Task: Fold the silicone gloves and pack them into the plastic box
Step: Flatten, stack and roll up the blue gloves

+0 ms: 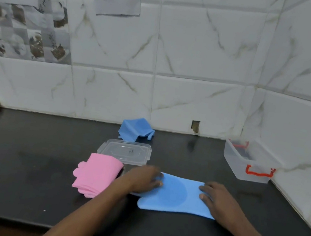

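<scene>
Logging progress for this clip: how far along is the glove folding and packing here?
Early to midway. Done: a pink glove lies folded on the counter. In hand: the left hand and right hand press a blue glove flat. Left: another blue glove sits crumpled by the wall, and nothing looks packed; a clear lidded box sits behind the pink glove.

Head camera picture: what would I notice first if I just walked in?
Probably the two hands, left hand and right hand, pressing flat on a blue glove at the front of the black counter. Just left of it lies a folded pink glove, bright against the dark top. Farther back a second blue glove sits crumpled by the wall, behind a clear lid.
</scene>
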{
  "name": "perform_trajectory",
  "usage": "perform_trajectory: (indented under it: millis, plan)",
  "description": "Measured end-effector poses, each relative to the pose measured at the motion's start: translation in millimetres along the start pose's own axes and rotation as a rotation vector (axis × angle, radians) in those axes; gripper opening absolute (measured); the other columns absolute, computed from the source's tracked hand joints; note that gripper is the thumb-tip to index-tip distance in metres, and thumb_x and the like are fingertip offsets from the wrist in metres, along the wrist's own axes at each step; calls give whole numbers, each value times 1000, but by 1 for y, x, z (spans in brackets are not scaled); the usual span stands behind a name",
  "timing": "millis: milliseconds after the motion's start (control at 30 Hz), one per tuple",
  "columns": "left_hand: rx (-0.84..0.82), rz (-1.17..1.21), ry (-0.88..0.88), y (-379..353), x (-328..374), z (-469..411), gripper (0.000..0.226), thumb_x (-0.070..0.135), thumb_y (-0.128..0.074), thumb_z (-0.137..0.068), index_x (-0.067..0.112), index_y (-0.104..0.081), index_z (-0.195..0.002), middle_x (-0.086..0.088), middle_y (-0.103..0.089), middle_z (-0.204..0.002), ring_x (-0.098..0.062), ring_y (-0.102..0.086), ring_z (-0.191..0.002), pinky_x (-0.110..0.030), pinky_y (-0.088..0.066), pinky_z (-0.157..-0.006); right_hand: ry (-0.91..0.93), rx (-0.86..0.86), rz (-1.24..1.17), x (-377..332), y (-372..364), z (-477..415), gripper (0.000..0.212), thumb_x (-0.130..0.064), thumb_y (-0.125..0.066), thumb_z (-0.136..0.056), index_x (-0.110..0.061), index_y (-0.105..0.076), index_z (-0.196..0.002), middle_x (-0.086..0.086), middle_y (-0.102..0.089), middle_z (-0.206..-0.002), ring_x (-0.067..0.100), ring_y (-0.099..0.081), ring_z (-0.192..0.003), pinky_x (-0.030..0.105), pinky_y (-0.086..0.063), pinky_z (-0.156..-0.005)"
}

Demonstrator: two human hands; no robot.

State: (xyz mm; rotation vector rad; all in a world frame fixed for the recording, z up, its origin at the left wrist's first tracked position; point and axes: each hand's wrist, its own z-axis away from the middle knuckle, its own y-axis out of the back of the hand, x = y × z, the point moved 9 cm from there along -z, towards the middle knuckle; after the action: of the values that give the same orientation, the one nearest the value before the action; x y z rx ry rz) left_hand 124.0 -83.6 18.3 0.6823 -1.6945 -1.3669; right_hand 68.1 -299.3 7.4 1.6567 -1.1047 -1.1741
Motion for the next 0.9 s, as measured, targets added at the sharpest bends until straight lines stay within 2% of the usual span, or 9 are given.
perform_trajectory:
  millis: [67,167,300,467,567,633,733,800,900]
  plan:
    - [222,136,70,38,-19,-13,26,20,-54,-94,10,-71,-111,-11,-70,-113,-29,-65,-106,-30,-48,-84,-7,38,-22,3,1,1,38,-39,-48,-98,-26,-58,-132,-7,-50,-138,11,-46,-126,25,-36,-105]
    - [395,97,225,76,-62,-41,29,2,-49,-91,4,-70,-111,-18,-67,-110,-34,-63,-103,-37,-51,-85,2,75,-14,2,0,2,36,-40,-46,-98,-30,-56,-132,-11,-48,-140,6,-43,-129,21,-31,-107]
    - [281,-92,382,85,-111,-87,34,5,-41,-94,7,-64,-120,-22,-48,-132,-36,-36,-132,-42,-37,-106,2,118,-21,4,1,-1,36,-45,-43,-98,-35,-54,-130,-17,-45,-141,0,-38,-131,18,-31,-106]
    - [8,-224,473,61,-144,-118,46,15,-34,-97,16,-48,-141,-19,2,-162,-39,9,-149,-57,-3,-119,11,171,-7,4,3,-9,36,-46,-43,-98,-37,-54,-131,-21,-43,-141,-2,-38,-131,12,-29,-104]
    - [-122,-281,531,47,-157,-123,49,20,-30,-99,10,-39,-145,-14,-1,-163,-38,10,-149,-64,3,-116,108,139,25,-8,9,-9,34,-35,-91,-59,-31,-77,-89,-14,-71,-101,-3,-67,-91,8,-50,-70]
    - [-101,-316,519,50,-157,-128,46,22,-29,-100,10,-43,-141,-11,-24,-155,-37,-6,-148,-65,-3,-115,115,214,15,-13,15,-8,43,-25,-100,-28,-29,-76,-63,-13,-72,-72,0,-69,-63,11,-49,-46]
    - [122,-336,478,88,-146,-134,34,14,-39,-97,10,-57,-126,-9,-49,-134,-28,-41,-131,-52,-28,-111,90,189,13,-15,15,-4,32,-36,-89,-61,-33,-76,-89,-18,-69,-100,-5,-66,-89,6,-48,-67]
    - [351,-194,440,125,-137,-134,29,8,-46,-95,5,-63,-118,-13,-58,-126,-29,-55,-118,-40,-40,-100,110,279,-18,-6,14,-3,30,-45,-50,-95,-39,-59,-123,-26,-48,-131,-6,-45,-122,7,-36,-93]
    - [619,-9,336,179,-120,-126,25,1,-47,-92,-3,-63,-110,-20,-62,-116,-35,-59,-106,-40,-45,-88,45,212,-45,1,7,-6,35,-47,-33,-100,-39,-50,-130,-26,-41,-137,-4,-36,-128,11,-31,-98]
